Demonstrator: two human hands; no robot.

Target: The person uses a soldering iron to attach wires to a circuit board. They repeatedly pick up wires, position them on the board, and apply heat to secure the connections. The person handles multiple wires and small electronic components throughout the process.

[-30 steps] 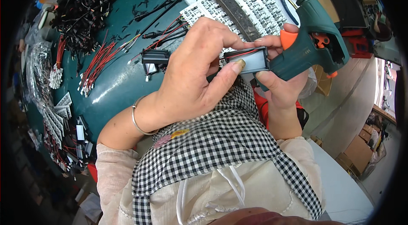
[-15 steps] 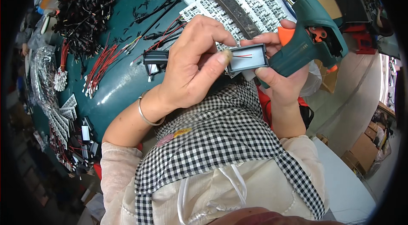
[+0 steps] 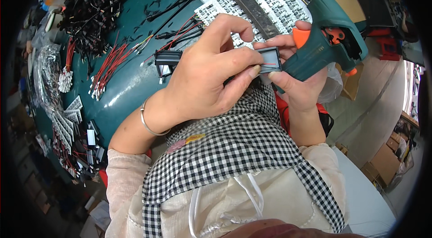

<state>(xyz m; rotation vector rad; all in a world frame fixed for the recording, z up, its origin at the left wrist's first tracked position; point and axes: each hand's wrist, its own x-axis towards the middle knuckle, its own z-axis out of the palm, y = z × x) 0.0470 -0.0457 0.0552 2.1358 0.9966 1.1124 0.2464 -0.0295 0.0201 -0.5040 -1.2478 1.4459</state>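
Black case (image 3: 271, 56) in the narrow pinch of both hands (image 3: 204, 74); green glue gun (image 3: 326, 18) also in the right (image 3: 302, 88)

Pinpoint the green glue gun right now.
In the head view, the green glue gun is right of centre, held in the right hand, just right of the small black-rimmed casing.

Illegible lettering (image 3: 319, 49) on the green glue gun (image 3: 326, 21)

The head view looked steeply down from close above the apron (image 3: 216, 157) — and faced outward, toward the table (image 3: 135, 103) beyond it.
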